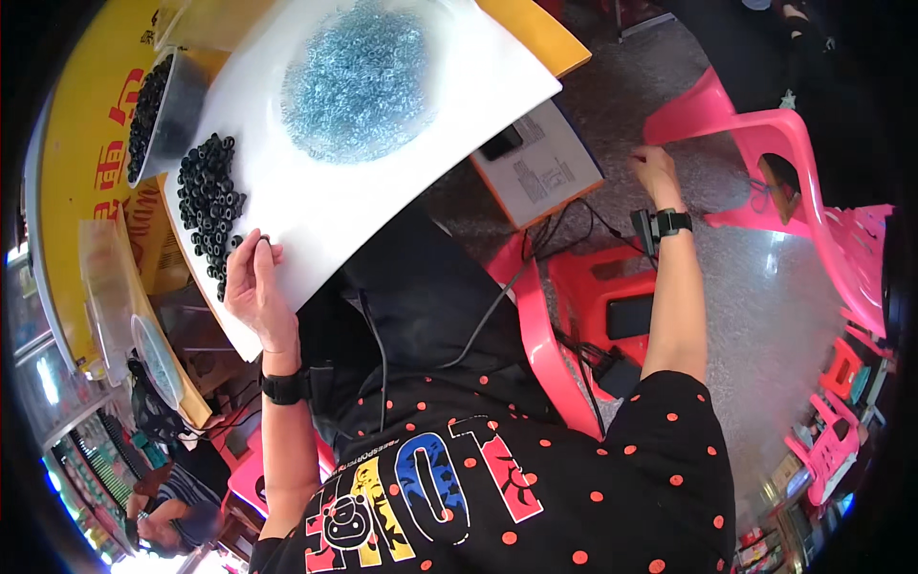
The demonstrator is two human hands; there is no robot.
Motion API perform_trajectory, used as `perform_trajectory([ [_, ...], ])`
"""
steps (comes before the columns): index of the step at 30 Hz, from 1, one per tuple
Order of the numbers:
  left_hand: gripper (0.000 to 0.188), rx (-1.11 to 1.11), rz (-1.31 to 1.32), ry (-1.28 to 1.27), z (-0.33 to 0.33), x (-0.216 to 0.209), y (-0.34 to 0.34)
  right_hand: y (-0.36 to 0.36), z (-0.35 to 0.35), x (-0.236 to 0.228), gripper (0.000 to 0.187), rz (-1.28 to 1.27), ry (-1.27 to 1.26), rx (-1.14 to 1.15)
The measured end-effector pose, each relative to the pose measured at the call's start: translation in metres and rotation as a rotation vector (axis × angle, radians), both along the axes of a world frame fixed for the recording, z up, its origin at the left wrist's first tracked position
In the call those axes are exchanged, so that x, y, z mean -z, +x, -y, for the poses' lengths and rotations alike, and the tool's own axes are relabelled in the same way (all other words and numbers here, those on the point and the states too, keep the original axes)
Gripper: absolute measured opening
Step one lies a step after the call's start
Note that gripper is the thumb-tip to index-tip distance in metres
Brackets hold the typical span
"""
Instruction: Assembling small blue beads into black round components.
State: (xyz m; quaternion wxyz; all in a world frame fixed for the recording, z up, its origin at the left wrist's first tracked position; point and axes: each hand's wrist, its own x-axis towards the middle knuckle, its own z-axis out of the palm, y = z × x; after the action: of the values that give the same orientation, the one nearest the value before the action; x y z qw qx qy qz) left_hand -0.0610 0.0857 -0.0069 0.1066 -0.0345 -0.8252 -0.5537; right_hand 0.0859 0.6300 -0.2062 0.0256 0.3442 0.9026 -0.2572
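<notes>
My left hand (pixel 254 292) is at the near left edge of a white board (pixel 368 212). Its thumb and fingertips pinch a small black ring (pixel 264 241). Right beside those fingers lies a loose pile of black rings (pixel 207 196). Farther back on the board spreads a large heap of small, clear bluish rings (pixel 359 81). Out to the right, away from the board, my right hand (pixel 657 175) hangs above the grey floor near a pink plastic chair. Its fingers are curled together, and I cannot make out what they hold.
A clear tub of black rings (pixel 163 110) stands left of the pile. A box (pixel 540 163) sits beside the board. Cables and a dark phone-like slab (pixel 630 316) lie around a red stool (pixel 593 277). The pink chair (pixel 808 163) stands far right.
</notes>
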Motion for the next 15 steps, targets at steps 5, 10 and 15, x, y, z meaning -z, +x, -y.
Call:
perform_trajectory([
  [5,0.02,-0.01,0.017,0.0,-0.003,0.0,0.001,0.01,0.04,-0.062,0.025,-0.105,-0.105,0.02],
  [10,0.021,0.042,0.002,0.089,0.0,0.002,-0.001,0.015,0.068,-0.105,0.025,-0.166,-0.3,0.046],
  [15,0.021,0.035,0.005,0.218,0.005,-0.001,0.002,-0.009,0.113,-0.175,0.018,-0.305,-0.549,-0.069],
])
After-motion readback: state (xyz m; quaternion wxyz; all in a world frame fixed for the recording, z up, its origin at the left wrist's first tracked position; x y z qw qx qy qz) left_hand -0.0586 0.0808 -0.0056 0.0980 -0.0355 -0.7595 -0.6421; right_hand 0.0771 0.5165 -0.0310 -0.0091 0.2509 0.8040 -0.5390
